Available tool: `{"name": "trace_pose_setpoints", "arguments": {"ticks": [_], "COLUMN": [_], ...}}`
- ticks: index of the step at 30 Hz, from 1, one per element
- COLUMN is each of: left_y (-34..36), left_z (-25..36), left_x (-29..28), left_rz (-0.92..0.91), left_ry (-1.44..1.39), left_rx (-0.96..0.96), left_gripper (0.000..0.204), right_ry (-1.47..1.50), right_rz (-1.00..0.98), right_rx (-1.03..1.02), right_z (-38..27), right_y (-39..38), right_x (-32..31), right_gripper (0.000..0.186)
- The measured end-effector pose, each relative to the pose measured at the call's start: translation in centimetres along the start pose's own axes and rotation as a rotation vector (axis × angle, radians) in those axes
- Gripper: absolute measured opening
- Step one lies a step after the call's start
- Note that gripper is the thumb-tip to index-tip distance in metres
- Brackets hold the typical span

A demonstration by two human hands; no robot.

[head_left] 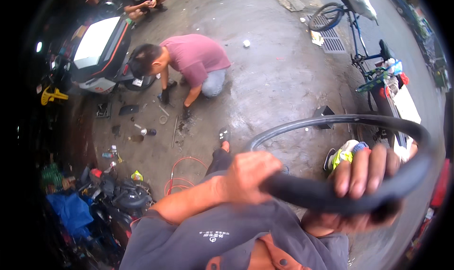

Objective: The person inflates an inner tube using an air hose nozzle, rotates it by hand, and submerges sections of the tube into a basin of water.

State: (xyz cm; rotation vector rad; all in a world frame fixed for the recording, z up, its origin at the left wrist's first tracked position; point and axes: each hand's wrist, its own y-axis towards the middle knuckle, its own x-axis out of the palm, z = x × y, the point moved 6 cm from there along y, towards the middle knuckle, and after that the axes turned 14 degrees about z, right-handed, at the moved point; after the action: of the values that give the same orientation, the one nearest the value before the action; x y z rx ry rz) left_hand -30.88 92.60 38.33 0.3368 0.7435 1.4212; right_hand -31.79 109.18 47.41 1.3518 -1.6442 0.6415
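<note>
I hold a black rubber ring, like an inner tube [307,189], up in front of my body. My left hand [248,178] is closed round its near left part, slightly blurred. The fingers of my right hand [359,175] curl over the near right part, with more fingers showing beneath it. The ring's far side arches over the concrete floor, in front of a dark box [324,113] and some bright cloth [345,154] lying lower right.
A co-worker [194,62] crouches with gloved hands by a scooter [99,47] and scattered tools [130,109]. Another person [144,0] squats behind. A bicycle [359,52] and drain grate [331,40] are at right. A red hose [187,159] and piled parts [127,199] lie at left.
</note>
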Motion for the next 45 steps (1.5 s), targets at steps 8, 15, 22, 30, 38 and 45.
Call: {"name": "trace_pose_setpoints", "arguments": {"ticks": [8,15,22,30,38,45], "left_y": [-3.1,-4.2,-5.5,-5.7,-5.0,-8.8], "left_z": [-4.4,-5.7,-5.3,-8.5,-18.1,-26.1], "left_x": [2.6,3.0,4.3,7.3,9.1,14.0], "left_rz": [-0.014,-0.104,-0.095,-0.351,-0.786,-0.739], "left_ry": [0.078,0.139,0.13,-0.054,0.227,-0.132], "left_rx": [-0.312,-0.358,-0.329,-0.505,-0.136,-1.711], "left_gripper": [0.038,0.044,0.042,0.045,0.054,0.054], "right_ry": [-0.048,-0.115,-0.383,-0.137,0.262,0.477], "right_rz": [0.439,0.643,0.676,0.76,1.124,1.139], "right_rx": [0.115,0.191,0.305,0.091,-0.362,-0.803], "right_z": [4.3,5.0,6.4,5.2,-1.5,-5.5], "right_y": [2.0,2.0,-1.5,-1.7,-6.4,-16.3], "right_x": [-8.2,-12.8,-13.3,-15.4,-19.8,-20.1], "right_gripper": [0.041,0.039,0.032,0.025,0.027,0.029]}}
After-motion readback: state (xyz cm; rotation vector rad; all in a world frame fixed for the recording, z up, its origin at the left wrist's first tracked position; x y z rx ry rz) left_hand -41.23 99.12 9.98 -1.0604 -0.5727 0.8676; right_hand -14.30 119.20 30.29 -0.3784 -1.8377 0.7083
